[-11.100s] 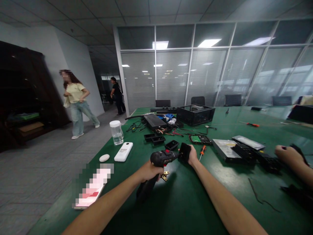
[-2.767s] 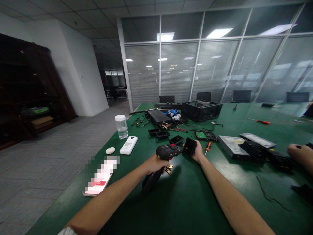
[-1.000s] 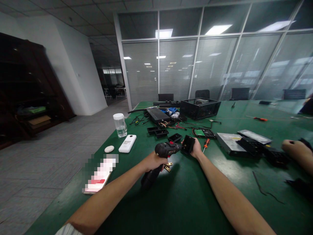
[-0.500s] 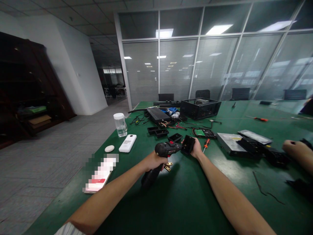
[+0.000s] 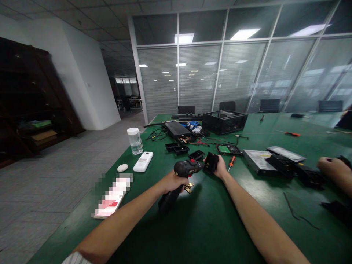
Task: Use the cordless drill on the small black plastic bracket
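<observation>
My left hand (image 5: 173, 182) is wrapped round the grip of a black cordless drill (image 5: 184, 168). The drill's chuck points right and meets a small black box-shaped part (image 5: 211, 162); whether the bit touches a screw is too small to tell. That part is in my right hand (image 5: 220, 167), tilted toward the drill, with the fingers closed about its far side. Gold-coloured metal pieces (image 5: 188, 187) show just below my left hand's fingers. Open black trays (image 5: 196, 154) lie beyond the drill. An orange-handled screwdriver (image 5: 232, 161) rests beside my right hand.
The green table (image 5: 220, 227) also bears a water bottle (image 5: 135, 142), a white power bank (image 5: 143, 162), a green circuit board (image 5: 224, 149), cables and a black computer case (image 5: 225, 121). At the right, another person's hand (image 5: 330, 167) is near metal drives (image 5: 260, 161) and black parts.
</observation>
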Motion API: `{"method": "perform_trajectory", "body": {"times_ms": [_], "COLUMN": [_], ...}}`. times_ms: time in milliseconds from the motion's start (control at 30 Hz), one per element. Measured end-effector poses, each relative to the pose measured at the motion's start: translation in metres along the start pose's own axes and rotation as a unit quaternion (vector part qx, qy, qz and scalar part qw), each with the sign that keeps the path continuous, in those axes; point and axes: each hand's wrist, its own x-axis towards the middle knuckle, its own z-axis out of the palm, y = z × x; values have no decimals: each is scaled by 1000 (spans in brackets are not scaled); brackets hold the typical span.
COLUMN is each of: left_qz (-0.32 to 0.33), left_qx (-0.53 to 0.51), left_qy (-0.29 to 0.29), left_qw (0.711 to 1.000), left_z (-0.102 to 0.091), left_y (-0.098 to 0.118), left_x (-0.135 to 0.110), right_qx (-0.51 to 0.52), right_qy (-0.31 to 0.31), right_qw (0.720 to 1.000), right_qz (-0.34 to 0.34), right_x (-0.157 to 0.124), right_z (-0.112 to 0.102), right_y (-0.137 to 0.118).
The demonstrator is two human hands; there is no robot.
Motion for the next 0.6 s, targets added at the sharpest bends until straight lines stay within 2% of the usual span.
{"method": "perform_trajectory", "body": {"times_ms": [333, 600], "left_qz": [-14, -22], "left_qx": [17, 25], "left_qy": [2, 10], "left_qw": [1000, 999], "left_z": [1, 0], "left_y": [8, 5], "left_x": [-2, -2], "right_qx": [7, 6], "right_qy": [-1, 2], "right_qw": [1000, 1000], "right_qz": [-1, 2], "right_x": [-1, 2], "right_z": [1, -1], "right_y": [-1, 0]}}
